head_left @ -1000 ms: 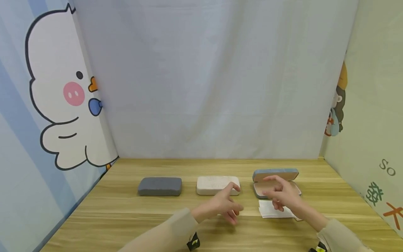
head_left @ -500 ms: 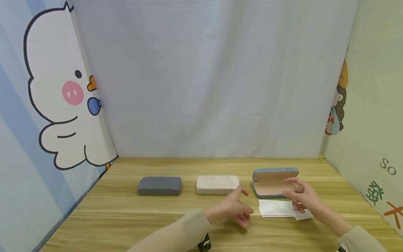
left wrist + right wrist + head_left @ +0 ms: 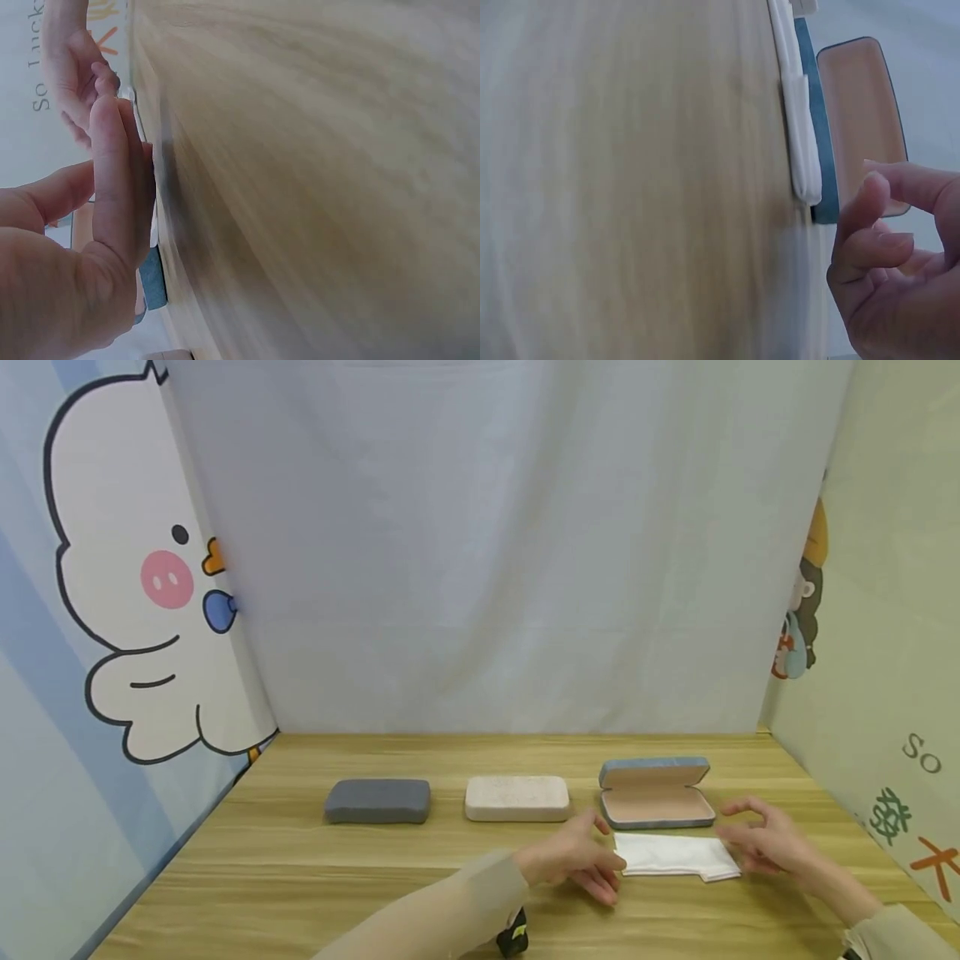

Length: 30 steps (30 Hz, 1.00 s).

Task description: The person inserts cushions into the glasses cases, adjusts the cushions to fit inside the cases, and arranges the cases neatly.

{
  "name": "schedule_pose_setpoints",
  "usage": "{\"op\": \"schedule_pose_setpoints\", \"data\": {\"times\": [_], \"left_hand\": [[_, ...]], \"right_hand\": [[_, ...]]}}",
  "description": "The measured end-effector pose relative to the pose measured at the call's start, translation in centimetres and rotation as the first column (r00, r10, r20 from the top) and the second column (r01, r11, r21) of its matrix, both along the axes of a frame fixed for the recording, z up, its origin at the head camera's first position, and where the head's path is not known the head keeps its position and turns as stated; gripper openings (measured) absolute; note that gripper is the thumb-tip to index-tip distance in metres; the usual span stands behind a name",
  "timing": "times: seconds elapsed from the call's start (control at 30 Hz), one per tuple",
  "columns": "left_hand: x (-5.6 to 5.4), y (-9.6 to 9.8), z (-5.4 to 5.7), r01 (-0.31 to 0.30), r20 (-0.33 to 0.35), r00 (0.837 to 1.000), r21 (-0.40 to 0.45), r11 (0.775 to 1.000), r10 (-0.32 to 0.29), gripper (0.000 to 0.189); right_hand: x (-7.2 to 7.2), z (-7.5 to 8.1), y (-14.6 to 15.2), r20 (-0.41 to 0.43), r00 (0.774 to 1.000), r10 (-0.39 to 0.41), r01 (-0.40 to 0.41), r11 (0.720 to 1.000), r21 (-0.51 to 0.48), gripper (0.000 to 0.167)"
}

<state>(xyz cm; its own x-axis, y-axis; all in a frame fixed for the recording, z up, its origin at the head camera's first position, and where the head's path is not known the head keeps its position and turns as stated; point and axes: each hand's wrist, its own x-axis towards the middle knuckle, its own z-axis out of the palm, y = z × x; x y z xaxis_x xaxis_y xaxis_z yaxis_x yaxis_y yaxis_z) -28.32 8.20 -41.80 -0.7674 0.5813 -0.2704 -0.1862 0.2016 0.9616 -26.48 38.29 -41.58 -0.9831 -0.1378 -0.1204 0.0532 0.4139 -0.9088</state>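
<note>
A folded white cloth [image 3: 667, 856] lies on the table in front of a blue glasses case [image 3: 654, 806], which stands with its lid raised and its pale pink lining showing. My left hand [image 3: 577, 858] is at the cloth's left end, thumb and fingers apart, holding nothing. Past the cloth's right end hovers my right hand [image 3: 772, 843]; its fingers are loosely bent around nothing. In the right wrist view that hand [image 3: 900, 262] is beyond the end of the cloth [image 3: 802, 142], its fingertips overlapping the case's lid [image 3: 862, 112].
A closed off-white glasses case [image 3: 517, 799] stands left of the blue one, and a closed grey glasses case [image 3: 378, 802] farther left. Behind the wooden table [image 3: 300, 877] hangs a pale curtain [image 3: 480, 568]. Printed cloth walls border both sides.
My right hand has moved right, from in front of the blue case to past the cloth's right end, uncovering the cloth. My left hand has shifted right to the cloth's left end.
</note>
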Motion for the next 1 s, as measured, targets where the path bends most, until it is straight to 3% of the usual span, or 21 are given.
{"op": "schedule_pose_setpoints", "data": {"times": [0.33, 0.47, 0.6, 1.0], "left_hand": [[-0.2, 1.1, 0.0, -0.059, 0.013, 0.998, -0.025, 0.998, 0.06, 0.034], [-0.2, 1.4, 0.1, -0.064, -0.015, 0.998, -0.075, 0.995, 0.063, 0.02], [-0.2, 2.0, 0.2, -0.056, -0.04, 0.998, -0.149, 0.987, 0.051, 0.024], [-0.2, 3.2, -0.3, -0.134, -0.077, 0.99, -0.247, 0.96, 0.118, 0.023]], "right_hand": [[0.2, -0.2, 1.0, 0.039, 0.999, 0.004, -0.012, 0.98, 0.2, 0.059], [0.5, -0.3, 1.0, 0.047, 0.999, 0.024, -0.034, 0.975, 0.221, 0.057], [0.5, -0.3, 0.9, 0.051, 0.998, 0.025, -0.036, 0.973, 0.226, 0.054], [0.2, -0.3, 0.2, 0.029, 0.998, 0.058, -0.063, 0.971, 0.23, 0.051]]}}
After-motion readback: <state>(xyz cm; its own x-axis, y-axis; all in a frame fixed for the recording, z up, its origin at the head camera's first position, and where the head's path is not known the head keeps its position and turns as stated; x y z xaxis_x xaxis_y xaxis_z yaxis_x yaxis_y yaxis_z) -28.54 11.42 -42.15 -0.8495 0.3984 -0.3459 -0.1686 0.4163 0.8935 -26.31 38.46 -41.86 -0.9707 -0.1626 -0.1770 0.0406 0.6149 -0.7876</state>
